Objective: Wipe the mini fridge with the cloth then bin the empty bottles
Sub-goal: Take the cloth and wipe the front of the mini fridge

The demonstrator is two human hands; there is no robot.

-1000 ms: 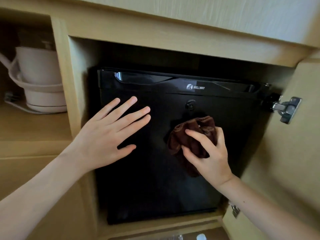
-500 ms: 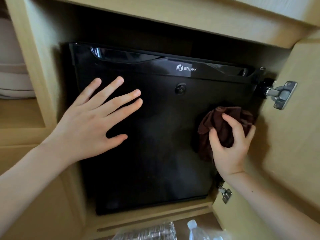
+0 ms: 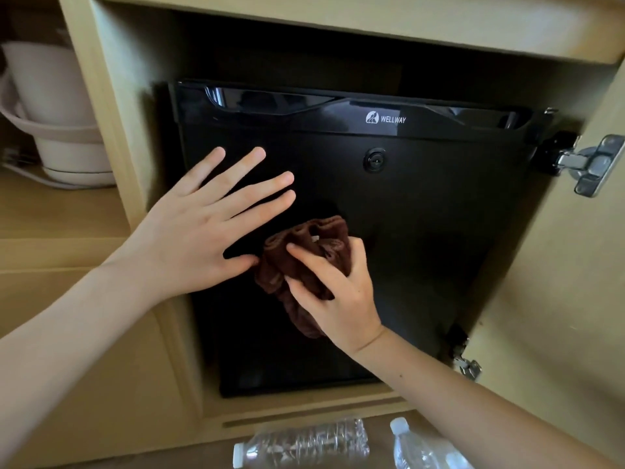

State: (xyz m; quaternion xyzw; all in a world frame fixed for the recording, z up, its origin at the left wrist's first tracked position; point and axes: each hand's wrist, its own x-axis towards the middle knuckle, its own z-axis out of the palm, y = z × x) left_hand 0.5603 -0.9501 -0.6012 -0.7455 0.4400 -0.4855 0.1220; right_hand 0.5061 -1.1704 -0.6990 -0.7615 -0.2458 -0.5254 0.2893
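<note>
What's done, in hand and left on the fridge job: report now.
Done: nothing can be confirmed; the mini fridge shows no clear wiped patch. In hand: the right hand grips the brown cloth against its door, the left hand flat beside it. Left: the lying bottle and a second bottle wait below the cabinet, unbinned.

One head-worn view — looking forward and down, close onto the mini fridge [image 3: 422, 214] inside its cabinet [image 3: 338, 25].
</note>
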